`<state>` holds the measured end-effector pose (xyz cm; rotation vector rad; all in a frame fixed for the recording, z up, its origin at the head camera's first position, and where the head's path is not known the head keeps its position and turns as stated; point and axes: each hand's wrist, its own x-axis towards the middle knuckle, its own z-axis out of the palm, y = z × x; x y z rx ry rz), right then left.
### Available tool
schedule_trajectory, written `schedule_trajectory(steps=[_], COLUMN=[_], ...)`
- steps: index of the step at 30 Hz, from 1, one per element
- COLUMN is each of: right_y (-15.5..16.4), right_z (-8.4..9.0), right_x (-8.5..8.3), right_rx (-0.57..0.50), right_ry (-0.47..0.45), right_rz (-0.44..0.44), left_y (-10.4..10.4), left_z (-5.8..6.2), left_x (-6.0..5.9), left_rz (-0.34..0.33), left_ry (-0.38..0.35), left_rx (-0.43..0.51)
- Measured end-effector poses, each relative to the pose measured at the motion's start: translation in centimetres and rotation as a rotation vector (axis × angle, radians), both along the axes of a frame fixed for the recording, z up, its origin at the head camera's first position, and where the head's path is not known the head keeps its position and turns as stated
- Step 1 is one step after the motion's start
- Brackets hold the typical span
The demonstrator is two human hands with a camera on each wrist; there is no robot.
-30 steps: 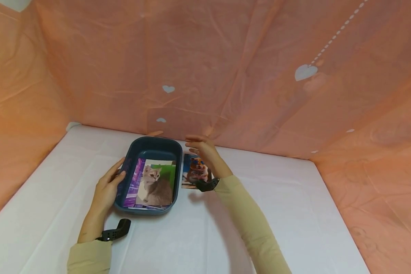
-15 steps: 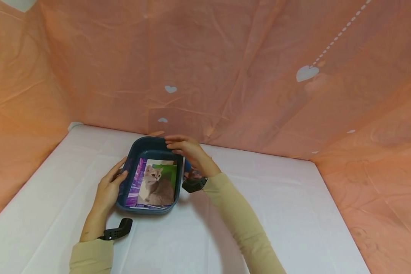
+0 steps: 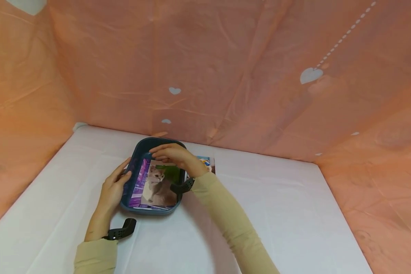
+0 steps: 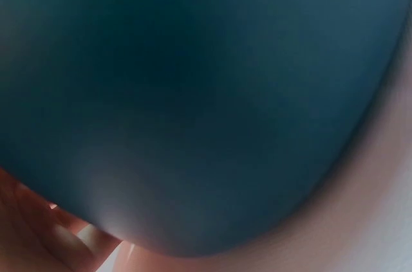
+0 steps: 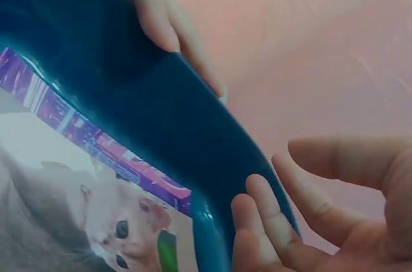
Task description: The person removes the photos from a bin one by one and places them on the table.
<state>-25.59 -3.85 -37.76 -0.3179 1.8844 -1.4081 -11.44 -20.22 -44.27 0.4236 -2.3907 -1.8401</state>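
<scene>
Currently our right hand (image 3: 172, 155) hovers over the far end of the blue tray (image 3: 137, 144), fingers (image 5: 273, 233) spread and relaxed, gripping nothing. Left hand (image 3: 113, 188) rests at the tray's 9 o'clock wall, fingers straight against the rim. Cat photo (image 3: 157, 182) lies topmost on the stack inside the tray, over a purple print (image 3: 138, 182). Hamster photo (image 3: 207, 161) lies on the white surface (image 3: 277, 213) at the tray's 2 o'clock. We judge: keep the left hand bracing, lower fingertips to the photo's far edge, lift one sheet only.
</scene>
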Motion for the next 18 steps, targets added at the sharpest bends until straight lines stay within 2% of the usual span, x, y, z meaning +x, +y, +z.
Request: schedule_trajectory(steps=[7,18], right_y=[-0.7,-0.5], right_z=[-1.3,-2.3], right_x=[-0.1,-0.4], right_rx=[0.038,0.230], right_ry=[-0.005,0.090], right_rz=[0.001,0.069], left_y=[0.0,0.0], left_z=[-0.2,0.0], left_x=[-0.1,0.0], left_rz=[-0.003,0.008], left_ry=[0.019,0.027], left_rx=[-0.010,0.020])
